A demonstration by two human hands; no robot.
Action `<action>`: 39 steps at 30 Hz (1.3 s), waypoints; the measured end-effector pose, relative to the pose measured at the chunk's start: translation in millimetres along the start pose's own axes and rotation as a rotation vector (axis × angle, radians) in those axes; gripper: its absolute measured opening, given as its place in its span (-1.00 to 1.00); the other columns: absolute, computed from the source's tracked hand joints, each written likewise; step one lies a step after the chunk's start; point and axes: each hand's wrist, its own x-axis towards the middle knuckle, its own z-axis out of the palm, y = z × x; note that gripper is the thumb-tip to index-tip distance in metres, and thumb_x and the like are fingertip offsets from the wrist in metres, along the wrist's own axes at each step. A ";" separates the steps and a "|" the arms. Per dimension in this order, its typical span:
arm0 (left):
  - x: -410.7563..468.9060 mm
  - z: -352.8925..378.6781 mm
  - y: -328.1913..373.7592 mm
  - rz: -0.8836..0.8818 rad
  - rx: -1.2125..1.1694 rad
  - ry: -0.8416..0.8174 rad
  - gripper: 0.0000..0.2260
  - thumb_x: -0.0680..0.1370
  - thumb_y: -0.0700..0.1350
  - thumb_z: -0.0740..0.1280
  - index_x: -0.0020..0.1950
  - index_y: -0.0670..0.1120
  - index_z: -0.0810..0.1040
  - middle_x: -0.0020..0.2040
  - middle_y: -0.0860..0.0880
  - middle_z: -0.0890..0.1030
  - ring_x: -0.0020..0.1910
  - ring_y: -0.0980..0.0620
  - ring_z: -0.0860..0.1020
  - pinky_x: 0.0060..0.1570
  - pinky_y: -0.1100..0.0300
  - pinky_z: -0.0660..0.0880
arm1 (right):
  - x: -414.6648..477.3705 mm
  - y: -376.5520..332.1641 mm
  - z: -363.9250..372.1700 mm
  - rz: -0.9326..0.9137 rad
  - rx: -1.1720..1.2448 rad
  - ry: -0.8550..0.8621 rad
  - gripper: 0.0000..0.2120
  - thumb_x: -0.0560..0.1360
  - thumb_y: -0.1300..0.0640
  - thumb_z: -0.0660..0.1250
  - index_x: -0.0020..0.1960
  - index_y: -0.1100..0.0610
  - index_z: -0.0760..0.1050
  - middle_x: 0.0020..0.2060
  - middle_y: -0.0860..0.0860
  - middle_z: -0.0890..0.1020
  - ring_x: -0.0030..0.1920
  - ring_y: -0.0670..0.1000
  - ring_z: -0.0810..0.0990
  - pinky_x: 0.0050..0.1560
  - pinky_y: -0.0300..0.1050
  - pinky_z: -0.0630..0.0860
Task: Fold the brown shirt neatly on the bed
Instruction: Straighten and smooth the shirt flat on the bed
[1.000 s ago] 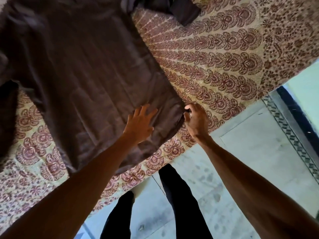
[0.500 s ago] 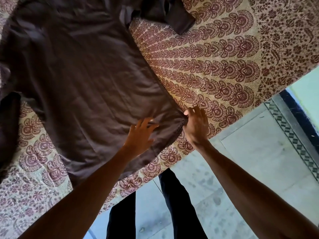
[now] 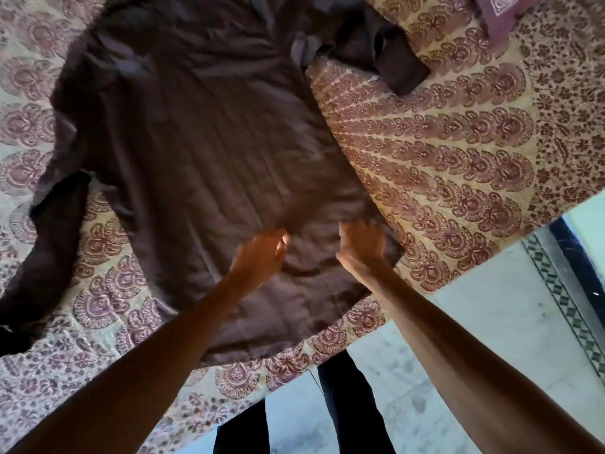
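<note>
The brown shirt [image 3: 203, 142] lies spread out on the patterned bed cover [image 3: 442, 152], its hem toward me at the bed's near edge. One sleeve [image 3: 49, 244] trails off to the lower left; the other sleeve [image 3: 396, 63] is crumpled at the top right. My left hand [image 3: 262, 253] rests on the lower body of the shirt, fingers curled and pinching the cloth, with creases running out from them. A little to its right, my right hand [image 3: 361, 244] lies on the shirt just inside the right side edge, fingers apart and blurred.
A pink pillow [image 3: 504, 11] sits at the top right corner. The bed's edge runs diagonally below my arms. Past it are a pale tiled floor [image 3: 491, 322], my dark-trousered legs [image 3: 347, 407] and a dark patterned border strip [image 3: 573, 290] at the right.
My right hand let go of the shirt's hem corner and moved left onto the cloth. My left hand's fingers curled in. The view shifted so more of the shirt shows.
</note>
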 end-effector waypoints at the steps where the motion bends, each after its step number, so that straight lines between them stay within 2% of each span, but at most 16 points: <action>1: 6.0 -16.2 -17.7 -0.057 -0.058 0.057 -0.77 0.49 0.06 0.11 0.05 0.08 0.49 -0.01 -0.04 0.66 0.00 -0.15 0.64 -0.07 -0.02 0.58 | 8.7 -20.5 -6.0 -0.032 0.106 0.020 -0.74 0.46 0.13 0.38 0.14 0.05 0.53 0.08 0.08 0.64 0.13 0.15 0.60 0.02 -0.06 0.51; 3: 16.1 -48.7 -52.6 -0.187 -0.144 0.177 -0.79 0.53 0.04 0.19 0.09 0.10 0.53 0.04 -0.06 0.67 0.04 -0.17 0.63 0.00 -0.03 0.57 | 25.7 -61.2 -17.7 -0.067 0.293 0.019 -0.83 0.49 0.06 0.34 0.08 0.03 0.56 0.04 0.05 0.66 0.10 0.14 0.62 -0.02 -0.09 0.50; 6: 25.3 -100.6 -109.8 -0.282 -0.250 0.382 -0.82 0.52 -0.08 0.24 0.05 0.07 0.58 0.03 -0.03 0.67 0.03 -0.13 0.63 -0.01 0.00 0.57 | 53.8 -129.6 -32.0 -0.150 0.409 -0.007 -0.83 0.52 -0.01 0.31 0.05 0.03 0.56 0.01 0.03 0.68 0.07 0.13 0.63 -0.05 -0.12 0.49; 10: 32.0 -160.5 -177.1 -0.271 -0.194 0.558 -0.79 0.48 -0.14 0.19 0.02 -0.05 0.58 -0.02 -0.13 0.61 -0.04 -0.21 0.59 -0.11 -0.09 0.54 | 85.3 -212.1 -55.4 -0.249 0.513 0.010 -0.83 0.53 -0.04 0.30 0.02 0.02 0.56 -0.06 0.00 0.71 0.02 0.09 0.65 0.00 -0.04 0.56; 16: 53.4 -230.9 -251.3 -0.413 -0.071 0.709 -0.72 0.46 -0.14 0.31 0.16 -0.11 0.47 0.15 -0.17 0.46 0.16 -0.23 0.43 0.11 -0.12 0.41 | 134.2 -312.7 -79.2 -0.375 0.566 0.105 -0.81 0.51 -0.06 0.30 0.07 0.00 0.52 -0.07 -0.02 0.68 -0.03 0.08 0.65 -0.01 0.04 0.58; 19: 80.5 -253.6 -274.0 -0.580 -0.144 0.668 -0.59 0.48 0.03 0.34 0.26 -0.11 0.39 0.24 -0.18 0.39 0.26 -0.23 0.36 0.21 -0.17 0.32 | 162.2 -348.3 -90.0 -0.449 0.604 0.166 -0.76 0.54 0.03 0.31 0.17 0.07 0.50 0.05 0.05 0.63 0.02 0.10 0.62 0.06 0.09 0.56; 21: 99.7 -266.3 -283.8 -0.607 -0.305 0.611 -0.47 0.46 0.14 0.36 0.31 -0.12 0.37 0.29 -0.19 0.37 0.32 -0.24 0.33 0.28 -0.19 0.32 | 182.9 -368.9 -100.4 -0.476 0.594 0.217 -0.73 0.55 0.09 0.31 0.22 0.13 0.49 0.09 0.10 0.58 0.07 0.12 0.58 0.13 0.10 0.52; 23: 114.5 -276.5 -286.4 -0.608 -0.315 0.545 -0.37 0.44 0.22 0.37 0.35 -0.13 0.35 0.33 -0.20 0.34 0.37 -0.26 0.28 0.32 -0.23 0.28 | 203.6 -385.2 -110.7 -0.496 0.514 0.282 -0.70 0.54 0.10 0.31 0.26 0.13 0.47 0.13 0.13 0.55 0.13 0.15 0.54 0.19 0.09 0.48; 26: 136.4 -287.6 -289.7 -0.680 -0.319 0.487 -0.40 0.45 0.29 0.30 0.29 -0.12 0.42 0.32 -0.18 0.37 0.36 -0.24 0.30 0.33 -0.23 0.27 | 228.8 -403.3 -126.2 -0.522 0.417 0.325 -0.65 0.55 0.09 0.28 0.32 0.12 0.42 0.21 0.13 0.50 0.21 0.17 0.49 0.25 0.06 0.44; 29: 154.9 -302.6 -298.9 -0.656 -0.733 0.556 -0.44 0.47 0.34 0.20 0.11 -0.13 0.53 0.11 -0.23 0.58 0.15 -0.25 0.53 0.15 -0.15 0.48 | 244.0 -415.1 -138.6 -0.541 0.335 0.357 -0.57 0.57 0.04 0.26 0.41 0.09 0.34 0.25 0.12 0.44 0.23 0.18 0.47 0.22 0.08 0.44; 30: 159.3 -307.6 -303.8 -0.625 -0.864 0.565 -0.46 0.50 0.31 0.18 0.11 -0.15 0.54 0.07 -0.22 0.60 0.12 -0.23 0.56 0.12 -0.07 0.50 | 248.2 -419.9 -140.6 -0.543 0.314 0.342 -0.54 0.58 0.02 0.24 0.44 0.08 0.30 0.28 0.13 0.42 0.24 0.19 0.46 0.21 0.10 0.44; 32: 164.0 -319.6 -308.0 -0.524 -1.045 0.423 -0.50 0.59 0.22 0.12 0.21 -0.16 0.52 0.12 -0.09 0.56 0.13 -0.05 0.52 0.16 0.11 0.42 | 255.8 -429.1 -140.4 -0.518 0.286 0.284 -0.48 0.61 -0.05 0.19 0.51 0.07 0.20 0.32 0.14 0.39 0.26 0.21 0.43 0.20 0.12 0.45; 33: 167.8 -325.5 -311.2 -0.515 -1.135 0.335 -0.52 0.61 0.22 0.11 0.17 -0.16 0.54 0.13 -0.05 0.55 0.11 -0.02 0.50 0.18 0.14 0.40 | 258.3 -431.8 -137.9 -0.494 0.263 0.265 -0.45 0.62 -0.10 0.15 0.54 0.06 0.15 0.34 0.14 0.37 0.27 0.22 0.41 0.18 0.13 0.46; 35: 181.6 -334.8 -321.1 -0.534 -1.355 0.164 -0.52 0.53 0.29 0.22 -0.01 -0.12 0.61 0.02 -0.12 0.64 -0.01 -0.08 0.58 0.18 0.06 0.48 | 263.8 -435.1 -131.7 -0.451 0.225 0.258 -0.41 0.62 -0.16 0.10 0.56 0.07 0.09 0.36 0.12 0.33 0.27 0.22 0.40 0.13 0.13 0.48; 36: 184.5 -340.0 -321.9 -0.515 -1.424 0.084 -0.49 0.45 0.33 0.31 0.01 -0.12 0.64 0.02 -0.14 0.66 0.00 -0.11 0.62 0.20 0.03 0.51 | 266.0 -435.8 -129.2 -0.441 0.219 0.262 -0.40 0.62 -0.18 0.08 0.57 0.07 0.09 0.36 0.11 0.32 0.26 0.21 0.40 0.12 0.13 0.48; 39: 196.6 -352.1 -325.1 -0.403 -1.340 -0.021 -0.37 0.30 0.30 0.46 0.20 -0.11 0.62 0.16 -0.13 0.65 0.17 -0.10 0.61 0.27 -0.03 0.48 | 271.1 -437.1 -125.8 -0.415 0.190 0.273 -0.40 0.61 -0.19 0.07 0.56 0.05 0.11 0.36 0.09 0.31 0.25 0.19 0.40 0.03 0.10 0.51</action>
